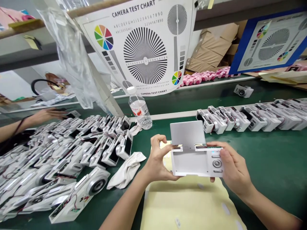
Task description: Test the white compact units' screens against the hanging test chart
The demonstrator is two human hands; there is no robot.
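Between my two hands is a white digital camera (192, 163), its back facing me. The camera's flip screen (187, 132) is swung up above the body, and thin wires show near the hinge. My left hand (158, 159) grips the left end, with the thumb at the lower edge and fingers at the top. My right hand (233, 169) is wrapped round the right end, its thumb beside the round button pad. A small blue light glows near the top right of the body. Beneath lies a yellow foam mat (189, 204) with small pale scraps on it.
Many white cameras (96, 185) crowd the left, some with exposed wires; another row (261, 116) stands at right. A water bottle (141, 111), a white cloth (126, 171) and a hanging test chart (144, 48) are ahead. Another person's hand (48, 115) reaches in at far left.
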